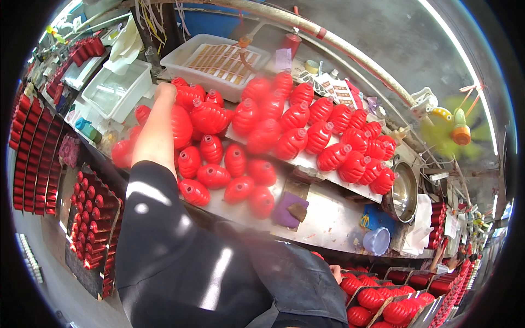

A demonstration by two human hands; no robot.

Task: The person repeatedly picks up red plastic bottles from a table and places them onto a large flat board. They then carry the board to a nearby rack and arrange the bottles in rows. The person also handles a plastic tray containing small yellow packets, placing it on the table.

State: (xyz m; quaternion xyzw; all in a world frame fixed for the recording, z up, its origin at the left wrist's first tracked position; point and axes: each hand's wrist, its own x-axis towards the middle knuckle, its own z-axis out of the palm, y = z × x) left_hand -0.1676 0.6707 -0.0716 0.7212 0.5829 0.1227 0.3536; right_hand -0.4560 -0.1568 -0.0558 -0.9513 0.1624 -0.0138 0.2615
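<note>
My left arm stretches across the workbench (328, 197) to its far left, where my left hand (165, 92) is beside a pile of glossy red ribbed bottles (210, 117). Its fingers are mostly hidden, so what it may hold does not show. Low on the right, only a small part of my right hand (335, 272) shows past my dark clothing. It is next to a rack (358, 298) of similar red bottles, and a bit of a red thing (317, 255) shows close by. The fingers of that hand are hidden too.
Red bottles stand in rows on a raised white board (350, 183). Behind them sits a clear tub (249, 87). A metal basin (402, 191), purple cup (377, 241) and purple pad (291, 210) are to the right. Racks of red cylinders (90, 218) flank the left.
</note>
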